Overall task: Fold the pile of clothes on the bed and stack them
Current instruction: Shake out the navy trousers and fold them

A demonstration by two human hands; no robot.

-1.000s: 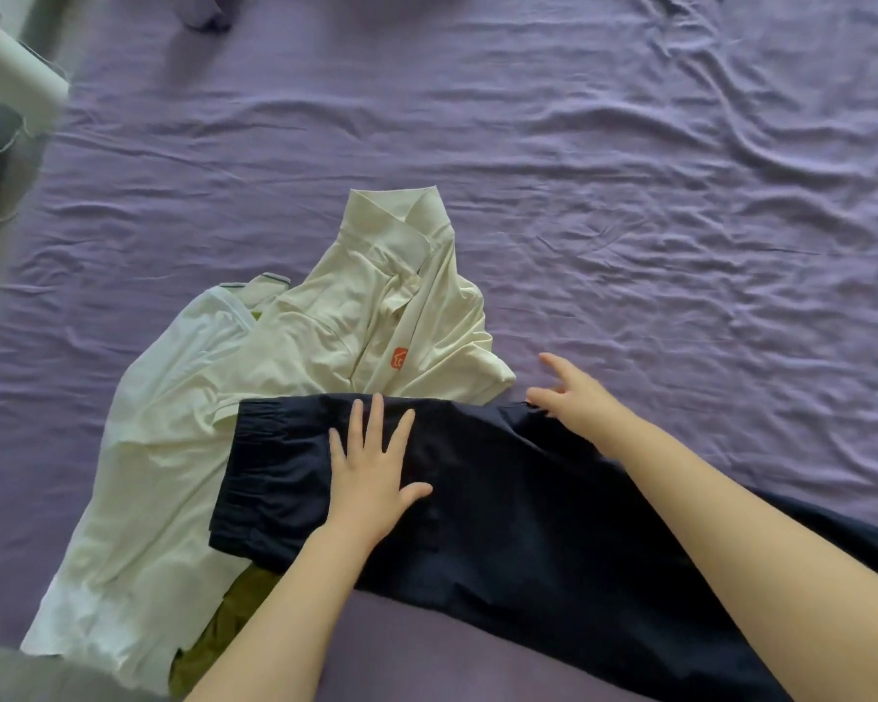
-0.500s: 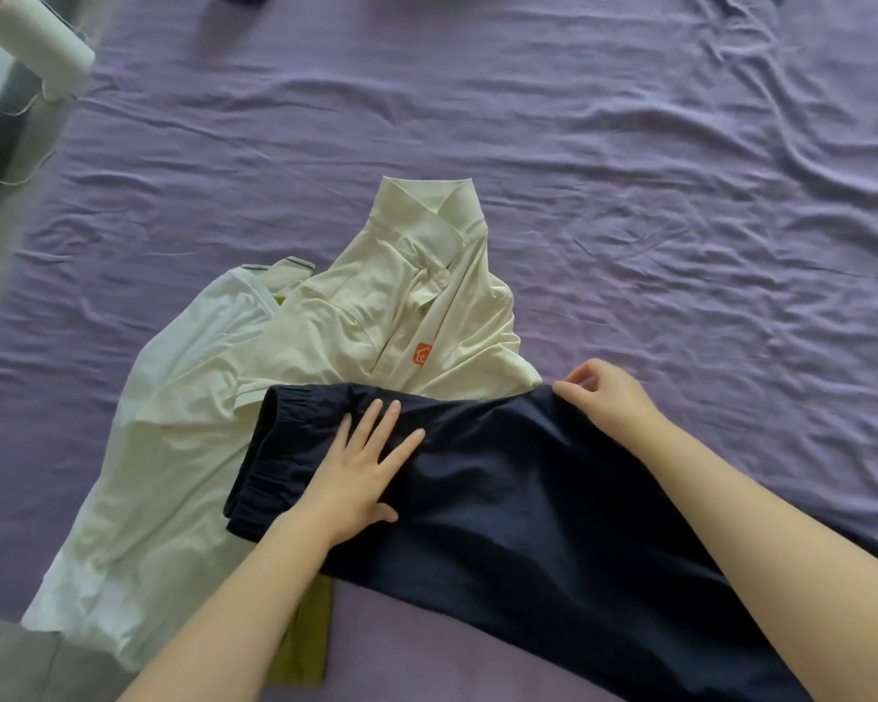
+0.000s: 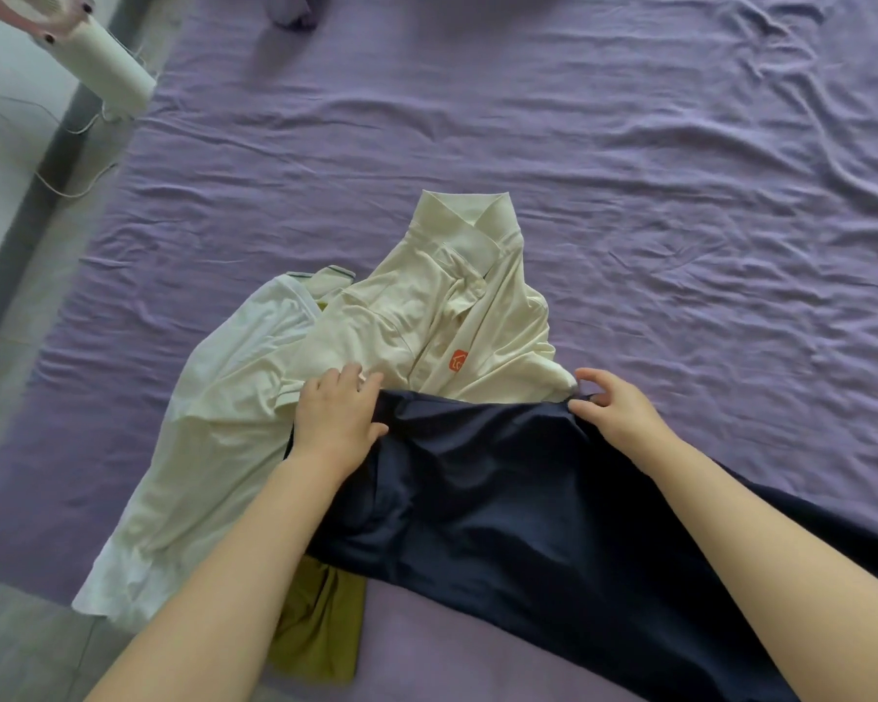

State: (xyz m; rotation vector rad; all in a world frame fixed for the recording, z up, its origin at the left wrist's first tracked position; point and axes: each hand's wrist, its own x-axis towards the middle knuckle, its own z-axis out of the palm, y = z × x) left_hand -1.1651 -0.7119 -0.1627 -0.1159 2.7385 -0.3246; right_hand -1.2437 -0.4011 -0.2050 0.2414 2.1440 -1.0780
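**Both hands on the top edge of the navy trousers**

I see the bed (image 3: 629, 169) filling most of the view, its purple sheet creased all over. The navy trousers (image 3: 528, 524) lie across its near part, running from the middle down to the lower right, their top edge overlapping the pile. The pile sits left of centre: a cream shirt (image 3: 427, 316) with a standing collar and a small orange logo, resting on a white top (image 3: 254, 347) that spreads toward the bed's left edge. An olive garment (image 3: 320, 630) shows beneath both, near the bottom edge.

My left hand (image 3: 335, 418) rests at the left end of the trousers' top edge, fingers curled over the cloth where it meets the shirt; this grip holds the fabric. My right hand (image 3: 614, 407) pinches the right end of the same edge between thumb and fingers, just beside the shirt's hem.

A white appliance (image 3: 107, 63) with a cord stands off the bed, upper left.
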